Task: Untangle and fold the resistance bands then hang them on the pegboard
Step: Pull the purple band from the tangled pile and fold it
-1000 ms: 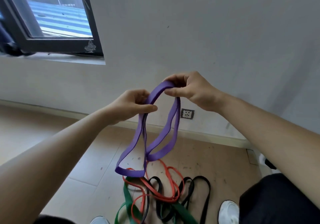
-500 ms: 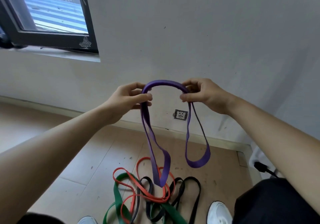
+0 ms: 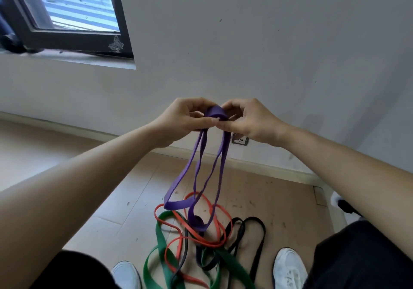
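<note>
Left hand (image 3: 178, 119) and right hand (image 3: 250, 121) touching, each grip pinching top of folded purple band (image 3: 196, 172); red band (image 3: 201, 237), green band (image 3: 161, 241), black band (image 3: 257, 241) tangled on floor (image 3: 111, 210)

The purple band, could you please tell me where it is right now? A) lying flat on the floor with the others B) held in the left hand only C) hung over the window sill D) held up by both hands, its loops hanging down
D: the left hand and right hand pinch the top of the purple band together, and its loops dangle above the tangled bands on the floor.
</note>
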